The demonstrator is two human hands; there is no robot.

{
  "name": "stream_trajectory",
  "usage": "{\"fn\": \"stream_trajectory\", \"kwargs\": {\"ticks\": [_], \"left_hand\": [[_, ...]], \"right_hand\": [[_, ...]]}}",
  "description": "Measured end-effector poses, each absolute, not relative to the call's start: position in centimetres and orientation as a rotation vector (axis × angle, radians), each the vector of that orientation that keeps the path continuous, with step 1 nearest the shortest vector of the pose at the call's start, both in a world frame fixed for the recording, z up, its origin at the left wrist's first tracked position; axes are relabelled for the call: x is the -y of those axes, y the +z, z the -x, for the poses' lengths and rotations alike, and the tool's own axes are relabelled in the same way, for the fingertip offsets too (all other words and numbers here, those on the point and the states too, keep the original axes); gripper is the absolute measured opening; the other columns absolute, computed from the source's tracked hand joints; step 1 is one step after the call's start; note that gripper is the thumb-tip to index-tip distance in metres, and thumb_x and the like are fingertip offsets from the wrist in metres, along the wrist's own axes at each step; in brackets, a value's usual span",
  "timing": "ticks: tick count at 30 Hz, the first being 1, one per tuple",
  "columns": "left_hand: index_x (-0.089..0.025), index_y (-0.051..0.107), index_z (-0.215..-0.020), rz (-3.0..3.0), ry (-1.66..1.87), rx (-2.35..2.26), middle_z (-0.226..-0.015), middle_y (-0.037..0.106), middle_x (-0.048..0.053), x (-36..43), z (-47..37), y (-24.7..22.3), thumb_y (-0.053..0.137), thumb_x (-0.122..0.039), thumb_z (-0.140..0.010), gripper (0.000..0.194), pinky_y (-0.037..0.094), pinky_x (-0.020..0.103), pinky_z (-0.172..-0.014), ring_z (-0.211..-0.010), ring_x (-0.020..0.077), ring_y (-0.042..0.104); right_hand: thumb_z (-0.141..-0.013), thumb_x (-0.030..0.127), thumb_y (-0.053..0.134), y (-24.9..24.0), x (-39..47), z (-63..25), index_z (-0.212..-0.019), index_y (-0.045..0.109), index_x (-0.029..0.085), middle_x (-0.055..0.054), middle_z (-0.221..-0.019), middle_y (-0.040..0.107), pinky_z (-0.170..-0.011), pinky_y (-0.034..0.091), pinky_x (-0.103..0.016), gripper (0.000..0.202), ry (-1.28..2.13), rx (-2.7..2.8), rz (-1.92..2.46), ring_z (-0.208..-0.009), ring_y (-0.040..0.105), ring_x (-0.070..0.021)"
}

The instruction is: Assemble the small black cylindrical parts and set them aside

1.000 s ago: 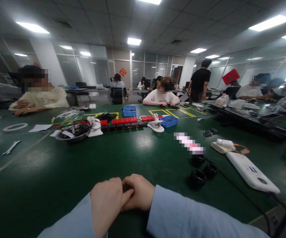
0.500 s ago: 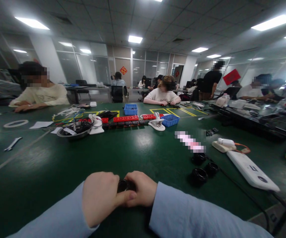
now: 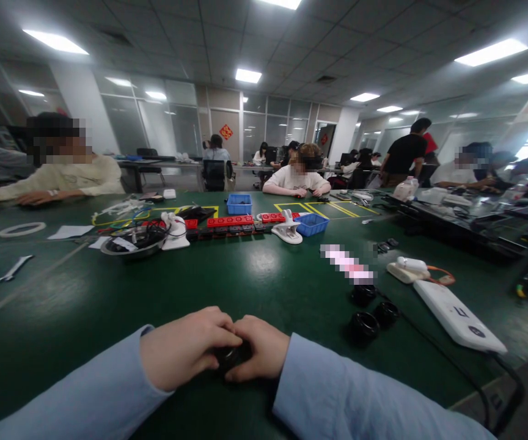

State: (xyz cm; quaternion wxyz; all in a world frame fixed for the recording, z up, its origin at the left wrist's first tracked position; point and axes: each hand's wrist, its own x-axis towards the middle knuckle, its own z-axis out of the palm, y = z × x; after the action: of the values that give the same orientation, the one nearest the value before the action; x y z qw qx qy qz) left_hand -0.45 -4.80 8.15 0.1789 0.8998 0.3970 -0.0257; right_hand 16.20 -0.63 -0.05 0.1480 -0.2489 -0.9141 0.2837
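Observation:
Near the front of the green table, my left hand (image 3: 190, 345) and my right hand (image 3: 261, 348) meet around a glossy black round part (image 3: 230, 355). The fingers of my left hand curl over its left and upper side, and my right hand wraps its right side. Much of the part is hidden by the fingers. To the right of my hands stand three black ring-shaped parts (image 3: 365, 327) of a similar look, close together and open at the top.
A white power bank (image 3: 459, 315) with a black cable lies at the right. Across the table are a metal bowl of cables (image 3: 138, 247), a red power strip (image 3: 230, 221), blue bins (image 3: 312, 225) and a white clamp (image 3: 288, 229). A wrench (image 3: 15, 269) lies left. Co-workers sit opposite.
My left hand has turned and shifted its grip on the black part; its thumb has drawn back from across the front. My right hand stays nearly in place. The view has shifted slightly.

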Motion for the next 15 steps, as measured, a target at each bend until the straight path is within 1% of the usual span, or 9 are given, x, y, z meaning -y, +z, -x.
{"fn": "stream_trajectory", "kwargs": {"ticks": [4,8,11,15], "left_hand": [[-0.025,0.063,-0.105,-2.541,-0.134,-1.156,-0.099,0.063,0.003,4.4,0.2,8.3,0.062,-0.01,-0.073,0.036,0.043,0.03,-0.081,-0.094,0.0212,0.055],[-0.022,0.065,-0.103,-2.51,-0.206,-1.32,-0.096,0.064,0.006,4.6,-0.6,8.5,0.07,-0.017,-0.069,0.035,0.043,0.032,-0.08,-0.093,0.0233,0.056],[-0.02,0.067,-0.1,-2.469,-0.261,-1.497,-0.093,0.064,0.008,5.5,-1.7,8.8,0.07,-0.018,-0.069,0.031,0.045,0.033,-0.078,-0.091,0.0251,0.057],[-0.015,0.068,-0.096,-2.394,-0.341,-1.721,-0.094,0.065,0.011,6.6,-3.1,8.9,0.066,-0.016,-0.072,0.025,0.045,0.034,-0.079,-0.092,0.0265,0.058]], "right_hand": [[-0.055,0.036,0.078,-0.3,0.7,-16.1,-0.092,0.063,0.016,-0.001,-0.08,0.06,-0.067,0.039,-0.026,0.044,0.827,2.61,0.809,-0.074,0.052,-0.0168],[-0.054,0.038,0.079,-0.6,0.6,-16.0,-0.09,0.064,0.018,0.001,-0.076,0.058,-0.066,0.037,-0.024,0.044,0.839,2.572,0.795,-0.071,0.05,-0.0149],[-0.053,0.037,0.08,-0.9,0.5,-16.0,-0.083,0.064,0.018,0.003,-0.07,0.054,-0.063,0.035,-0.023,0.04,0.843,2.557,0.776,-0.066,0.048,-0.013],[-0.051,0.036,0.081,-1.1,0.6,-15.9,-0.071,0.062,0.017,0.005,-0.06,0.047,-0.057,0.032,-0.022,0.034,0.808,2.52,0.819,-0.061,0.043,-0.0115]]}}
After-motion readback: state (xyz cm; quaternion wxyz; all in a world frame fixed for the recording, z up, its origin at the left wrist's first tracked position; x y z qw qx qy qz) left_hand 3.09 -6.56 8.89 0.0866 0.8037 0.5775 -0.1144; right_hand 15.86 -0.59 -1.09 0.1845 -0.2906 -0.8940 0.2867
